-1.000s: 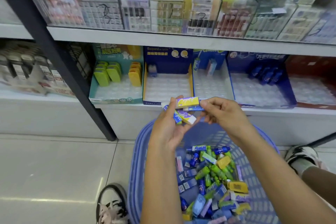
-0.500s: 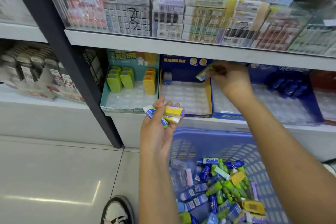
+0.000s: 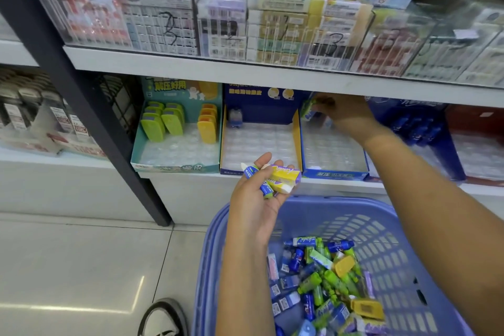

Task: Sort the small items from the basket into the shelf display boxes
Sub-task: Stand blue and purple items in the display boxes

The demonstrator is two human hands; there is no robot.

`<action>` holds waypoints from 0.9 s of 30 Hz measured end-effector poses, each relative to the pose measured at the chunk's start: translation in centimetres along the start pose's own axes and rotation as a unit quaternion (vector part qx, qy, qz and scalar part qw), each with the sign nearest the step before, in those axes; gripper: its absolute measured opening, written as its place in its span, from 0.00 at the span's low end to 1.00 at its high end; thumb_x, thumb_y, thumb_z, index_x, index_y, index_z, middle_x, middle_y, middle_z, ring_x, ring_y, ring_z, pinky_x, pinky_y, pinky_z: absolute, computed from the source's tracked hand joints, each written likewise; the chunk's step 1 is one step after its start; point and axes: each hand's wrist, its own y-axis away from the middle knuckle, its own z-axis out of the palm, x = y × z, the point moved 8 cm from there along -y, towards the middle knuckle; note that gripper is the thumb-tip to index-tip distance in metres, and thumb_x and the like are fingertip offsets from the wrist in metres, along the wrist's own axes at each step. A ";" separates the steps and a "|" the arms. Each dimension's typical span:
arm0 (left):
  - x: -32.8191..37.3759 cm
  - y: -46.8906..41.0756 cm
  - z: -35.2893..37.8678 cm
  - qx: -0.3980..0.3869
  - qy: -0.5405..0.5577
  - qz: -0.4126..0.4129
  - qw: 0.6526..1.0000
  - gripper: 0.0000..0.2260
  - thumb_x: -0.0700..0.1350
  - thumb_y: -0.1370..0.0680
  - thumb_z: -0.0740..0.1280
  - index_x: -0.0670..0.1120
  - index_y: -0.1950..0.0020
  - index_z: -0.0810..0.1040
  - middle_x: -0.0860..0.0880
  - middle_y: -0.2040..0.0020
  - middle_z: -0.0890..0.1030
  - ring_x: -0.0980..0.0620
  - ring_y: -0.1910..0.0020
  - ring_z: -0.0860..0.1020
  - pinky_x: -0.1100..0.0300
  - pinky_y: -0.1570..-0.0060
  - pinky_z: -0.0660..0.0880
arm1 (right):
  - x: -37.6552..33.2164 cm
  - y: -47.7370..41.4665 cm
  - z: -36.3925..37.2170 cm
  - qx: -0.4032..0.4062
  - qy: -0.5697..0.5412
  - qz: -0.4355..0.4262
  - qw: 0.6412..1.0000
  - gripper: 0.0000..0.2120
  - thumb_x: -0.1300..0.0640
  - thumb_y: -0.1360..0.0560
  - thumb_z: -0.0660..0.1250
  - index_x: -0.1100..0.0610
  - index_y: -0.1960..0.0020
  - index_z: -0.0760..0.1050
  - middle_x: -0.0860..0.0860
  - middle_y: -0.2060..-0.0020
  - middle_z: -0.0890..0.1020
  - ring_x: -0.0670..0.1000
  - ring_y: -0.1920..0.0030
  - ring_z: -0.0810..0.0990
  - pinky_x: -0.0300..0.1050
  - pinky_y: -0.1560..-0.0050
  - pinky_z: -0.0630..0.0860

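Now one basket [image 3: 381, 237], left hand [image 3: 255, 202], right hand [image 3: 347, 114]

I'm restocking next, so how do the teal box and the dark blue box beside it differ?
The teal box holds green items and yellow items in its back rows; the dark blue box holds one small item, back left. The teal box's inner walls are teal, the dark blue box's yellow. Both have clear trays, mostly empty.

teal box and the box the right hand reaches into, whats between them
A dark blue display box with yellow side walls, nearly empty, in the head view.
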 end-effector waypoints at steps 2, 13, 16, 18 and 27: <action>-0.3 -0.1 0.1 0.000 -0.005 -0.002 1.000 0.09 0.33 0.22 0.61 0.39 0.46 0.79 0.39 0.53 0.82 0.41 0.55 0.83 0.48 0.59 0.81 | 0.6 -0.8 0.5 -0.075 -0.031 0.023 0.996 0.08 0.51 0.24 0.65 0.53 0.49 0.79 0.55 0.48 0.82 0.55 0.52 0.80 0.48 0.49 0.75; -1.2 -0.6 0.5 -0.002 -0.011 -0.004 1.000 0.09 0.34 0.22 0.61 0.39 0.45 0.79 0.38 0.47 0.81 0.38 0.45 0.80 0.47 0.57 0.81 | 0.8 -2.9 2.6 -0.135 -0.018 0.005 0.991 0.08 0.60 0.27 0.70 0.58 0.48 0.80 0.55 0.47 0.81 0.56 0.43 0.77 0.49 0.39 0.73; -1.8 -0.4 1.0 -0.009 -0.007 -0.009 1.000 0.10 0.34 0.22 0.62 0.39 0.44 0.79 0.37 0.45 0.80 0.40 0.49 0.82 0.48 0.59 0.81 | 0.2 -2.3 1.9 -0.124 0.009 0.002 0.992 0.10 0.60 0.26 0.69 0.59 0.45 0.78 0.56 0.45 0.80 0.57 0.43 0.77 0.48 0.39 0.72; -2.0 -0.3 1.3 -0.016 -0.004 -0.002 1.000 0.10 0.33 0.22 0.62 0.39 0.44 0.79 0.37 0.46 0.80 0.42 0.53 0.84 0.49 0.59 0.81 | -0.5 -0.6 0.6 -0.075 0.033 0.007 0.997 0.14 0.57 0.25 0.68 0.59 0.41 0.75 0.54 0.46 0.79 0.55 0.45 0.77 0.44 0.46 0.72; -0.9 0.5 2.3 -0.032 -0.085 0.146 0.985 0.10 0.37 0.20 0.61 0.47 0.42 0.77 0.51 0.55 0.85 0.50 0.51 0.83 0.55 0.50 0.80 | -3.5 15.8 0.1 -0.103 -0.370 -0.006 0.923 0.15 0.59 0.34 0.76 0.49 0.49 0.80 0.48 0.52 0.83 0.47 0.58 0.82 0.37 0.58 0.79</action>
